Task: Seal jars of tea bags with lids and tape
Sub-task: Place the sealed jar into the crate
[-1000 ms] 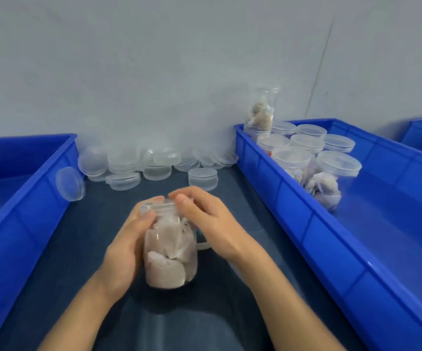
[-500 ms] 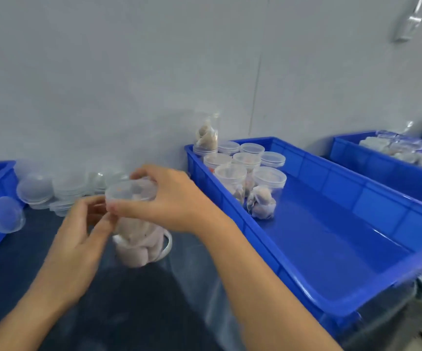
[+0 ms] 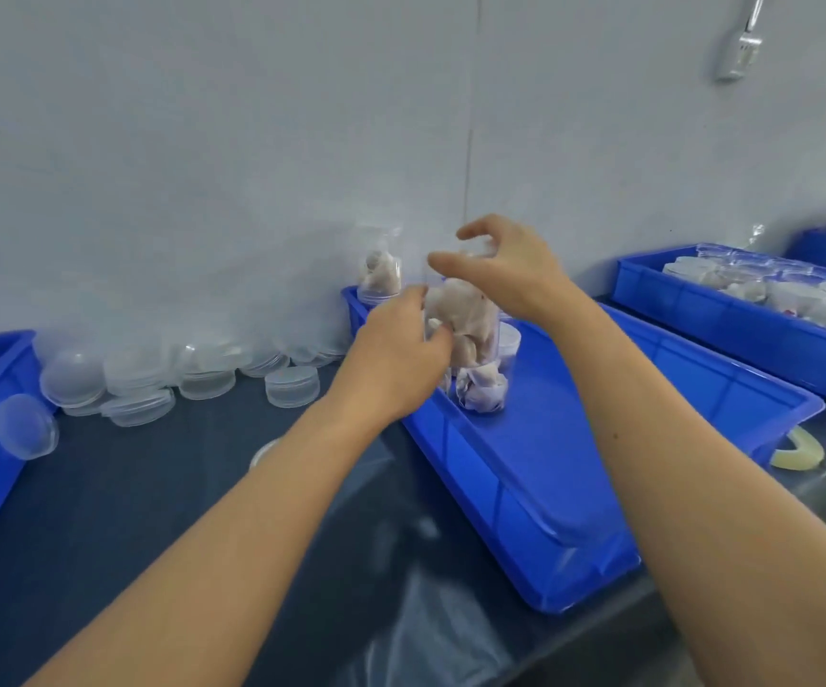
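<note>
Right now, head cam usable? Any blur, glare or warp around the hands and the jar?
Head view: motion blur smears the jar and the fingertips of the right hand, so its lid edge is unreadable; the left hand on the jar's side is sharper. Wide-angle warp bows the blue bin. Lighting is flat and soft. The loose lids by the wall wash out, hazy.

Bright blue bins sit on a dark navy table, with clear, frosted lids, pale greyish-white tea bags and a plain off-white wall
</note>
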A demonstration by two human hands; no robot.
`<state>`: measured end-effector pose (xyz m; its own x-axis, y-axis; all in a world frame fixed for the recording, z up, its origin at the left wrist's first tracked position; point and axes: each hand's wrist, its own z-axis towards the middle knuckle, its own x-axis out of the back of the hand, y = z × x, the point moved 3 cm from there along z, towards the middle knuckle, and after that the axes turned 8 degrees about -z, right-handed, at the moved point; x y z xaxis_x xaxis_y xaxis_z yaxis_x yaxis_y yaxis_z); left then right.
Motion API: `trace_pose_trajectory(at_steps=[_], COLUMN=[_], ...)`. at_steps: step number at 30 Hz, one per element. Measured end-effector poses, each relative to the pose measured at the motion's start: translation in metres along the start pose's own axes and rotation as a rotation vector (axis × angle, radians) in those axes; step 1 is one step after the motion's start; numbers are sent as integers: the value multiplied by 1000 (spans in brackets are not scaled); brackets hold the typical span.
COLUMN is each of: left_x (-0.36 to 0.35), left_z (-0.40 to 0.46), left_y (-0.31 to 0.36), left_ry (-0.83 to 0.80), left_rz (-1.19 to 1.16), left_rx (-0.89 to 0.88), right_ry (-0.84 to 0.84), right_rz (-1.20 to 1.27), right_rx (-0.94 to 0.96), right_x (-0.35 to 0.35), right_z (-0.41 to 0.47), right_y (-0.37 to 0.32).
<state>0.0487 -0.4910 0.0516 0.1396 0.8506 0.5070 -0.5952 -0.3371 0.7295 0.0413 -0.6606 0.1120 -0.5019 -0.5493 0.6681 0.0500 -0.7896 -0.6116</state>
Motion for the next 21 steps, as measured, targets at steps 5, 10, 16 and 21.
trace_pose_trajectory(at_steps=[5, 10, 16, 21], left_x=[-29, -46, -50, -45], left_z=[2, -4, -9, -9], left_y=[-25, -42, -47, -53], left_ry=[-123, -192, -247, -248], left_rz=[109, 288, 273, 253], left_rx=[118, 203, 279, 263], right_ry=[-86, -195, -264, -383], right_rz=[-60, -110, -166, -417], right_rx=[-43, -77, -150, -159], right_x=[-25, -65, -93, -98], right_z=[-6, -18, -29, -26], right_y=[43, 56, 82, 78])
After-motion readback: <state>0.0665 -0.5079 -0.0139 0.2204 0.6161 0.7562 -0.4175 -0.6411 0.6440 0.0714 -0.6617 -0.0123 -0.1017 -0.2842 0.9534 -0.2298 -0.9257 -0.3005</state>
